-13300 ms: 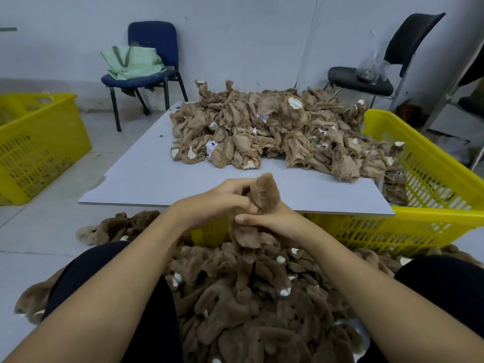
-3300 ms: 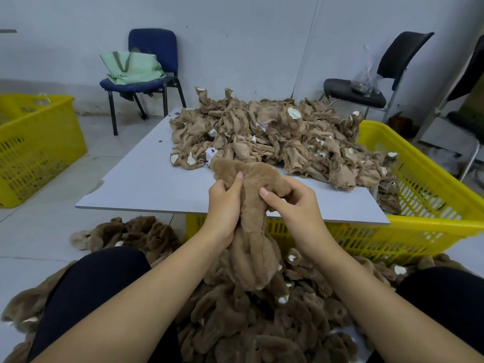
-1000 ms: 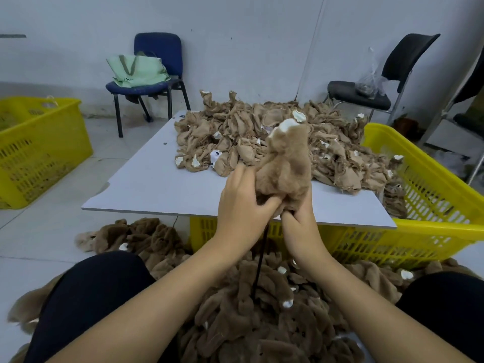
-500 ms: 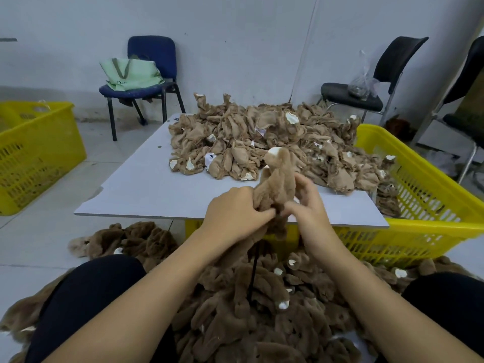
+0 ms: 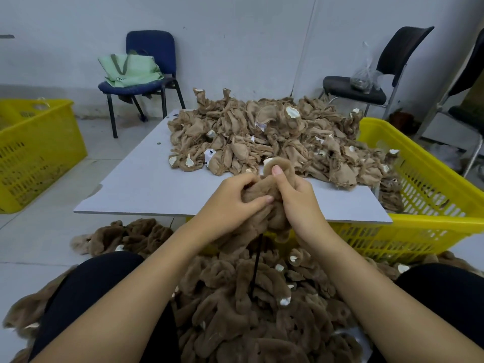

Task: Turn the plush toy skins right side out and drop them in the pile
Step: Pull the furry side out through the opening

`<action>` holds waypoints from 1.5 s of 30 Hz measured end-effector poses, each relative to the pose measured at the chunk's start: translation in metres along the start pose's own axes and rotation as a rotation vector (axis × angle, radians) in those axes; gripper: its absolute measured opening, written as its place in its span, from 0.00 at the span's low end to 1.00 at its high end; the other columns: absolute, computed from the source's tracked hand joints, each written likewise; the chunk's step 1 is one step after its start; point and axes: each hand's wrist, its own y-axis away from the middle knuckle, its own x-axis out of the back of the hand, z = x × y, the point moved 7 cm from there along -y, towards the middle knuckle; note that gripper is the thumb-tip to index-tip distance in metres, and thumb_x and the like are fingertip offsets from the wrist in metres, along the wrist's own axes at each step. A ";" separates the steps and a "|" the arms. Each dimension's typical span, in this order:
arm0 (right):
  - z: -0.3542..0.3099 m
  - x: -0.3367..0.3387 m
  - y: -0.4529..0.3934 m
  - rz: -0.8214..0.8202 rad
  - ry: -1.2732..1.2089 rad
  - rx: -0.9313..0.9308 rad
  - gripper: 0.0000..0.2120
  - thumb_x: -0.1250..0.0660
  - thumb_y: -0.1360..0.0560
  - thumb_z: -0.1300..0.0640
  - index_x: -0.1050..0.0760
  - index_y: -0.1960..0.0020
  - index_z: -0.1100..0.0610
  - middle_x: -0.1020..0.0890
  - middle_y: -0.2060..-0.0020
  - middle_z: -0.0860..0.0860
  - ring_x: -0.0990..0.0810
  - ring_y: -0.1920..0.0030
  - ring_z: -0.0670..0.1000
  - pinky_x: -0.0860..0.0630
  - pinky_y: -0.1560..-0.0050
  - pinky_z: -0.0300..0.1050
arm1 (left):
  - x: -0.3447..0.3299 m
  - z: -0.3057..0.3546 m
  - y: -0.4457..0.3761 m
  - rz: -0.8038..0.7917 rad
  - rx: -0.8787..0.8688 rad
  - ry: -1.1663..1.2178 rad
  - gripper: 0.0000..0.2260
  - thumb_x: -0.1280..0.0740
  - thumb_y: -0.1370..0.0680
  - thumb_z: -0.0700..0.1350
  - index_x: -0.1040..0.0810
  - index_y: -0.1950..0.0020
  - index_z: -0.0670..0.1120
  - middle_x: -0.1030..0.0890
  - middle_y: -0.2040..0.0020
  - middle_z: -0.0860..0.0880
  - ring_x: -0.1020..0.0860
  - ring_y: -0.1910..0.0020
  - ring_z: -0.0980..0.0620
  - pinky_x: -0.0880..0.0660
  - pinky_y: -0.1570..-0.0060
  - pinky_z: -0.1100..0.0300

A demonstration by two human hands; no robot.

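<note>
Gripping the plush skin (image 5: 264, 203) with left hand (image 5: 230, 203) and right hand (image 5: 296, 197), now lowered from its raised position toward the near fur pile (image 5: 248, 310), fur outward, suggesting it is nearly ready to drop.

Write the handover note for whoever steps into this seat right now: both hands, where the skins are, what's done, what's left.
Left hand: grips the furry skin from the left, thumb pressed into it.
Right hand: grips the same skin, thumb up on its top lobe.
A thin black rod stands under the skin, running down into the pile.
Skin in hand shows fur outside; whether every limb is turned, cannot tell.
Done: fur-side-out pile on the floor between the knees.
Left: heap of inside-out skins on the white board, more spilling into the yellow crate.
Next: finish this skin, drop it on the floor pile.
</note>
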 end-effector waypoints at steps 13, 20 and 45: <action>-0.013 0.000 -0.011 0.048 -0.037 -0.064 0.13 0.34 0.18 0.49 0.17 0.55 0.56 0.13 0.61 0.52 0.13 0.58 0.50 0.18 0.60 0.42 | 0.008 0.017 -0.011 0.105 0.069 0.250 0.12 0.28 0.22 0.41 0.21 0.63 0.36 0.27 0.70 0.45 0.30 0.70 0.57 0.33 0.68 0.64; 0.007 -0.011 -0.016 -0.037 0.028 -0.313 0.09 0.32 0.20 0.51 0.17 0.51 0.56 0.14 0.64 0.50 0.14 0.63 0.49 0.21 0.67 0.39 | -0.011 -0.002 -0.005 0.060 0.124 0.303 0.18 0.35 0.21 0.56 0.20 0.52 0.40 0.19 0.62 0.51 0.22 0.62 0.57 0.27 0.60 0.62; 0.035 -0.014 -0.024 0.029 0.131 -0.369 0.13 0.32 0.21 0.48 0.20 0.48 0.59 0.18 0.63 0.50 0.20 0.60 0.50 0.27 0.58 0.44 | -0.015 -0.023 0.002 0.226 0.262 0.235 0.22 0.46 0.14 0.50 0.19 0.62 0.56 0.19 0.66 0.54 0.25 0.66 0.64 0.31 0.64 0.65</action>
